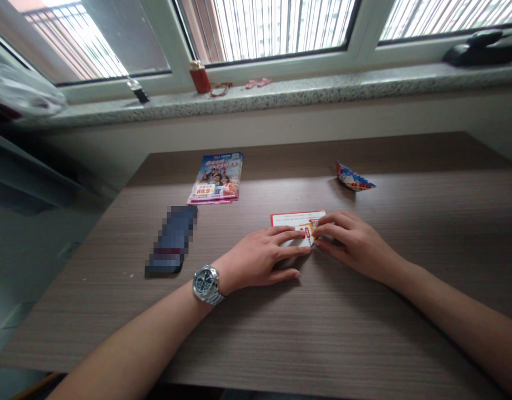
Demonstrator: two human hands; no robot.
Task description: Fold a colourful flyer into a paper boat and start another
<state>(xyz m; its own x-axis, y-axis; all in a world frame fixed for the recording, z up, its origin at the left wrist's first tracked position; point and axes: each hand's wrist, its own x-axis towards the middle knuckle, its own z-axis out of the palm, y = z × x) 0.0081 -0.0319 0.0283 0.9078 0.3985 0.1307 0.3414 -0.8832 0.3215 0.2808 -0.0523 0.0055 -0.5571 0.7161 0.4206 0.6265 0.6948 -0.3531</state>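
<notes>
A white sheet of paper with a red edge and colored print [297, 218] lies on the table in front of me. My left hand [264, 258], with a silver watch at the wrist, rests flat over its left part, fingers spread. At the paper's right edge is my right hand [351, 241], its thumb and fingertips brought together on that edge. The fingers cover much of the print. Behind my right hand stands a small folded paper piece in blue, red and white [355, 178].
A stack of colorful flyers [217, 176] lies at the back left of the wooden table [256, 344]. Nearer to me is a dark, pixelated phone-like object [171, 241]. The stone windowsill [322, 86] holds a red lighter-like item [200, 78] and a black object [483, 50].
</notes>
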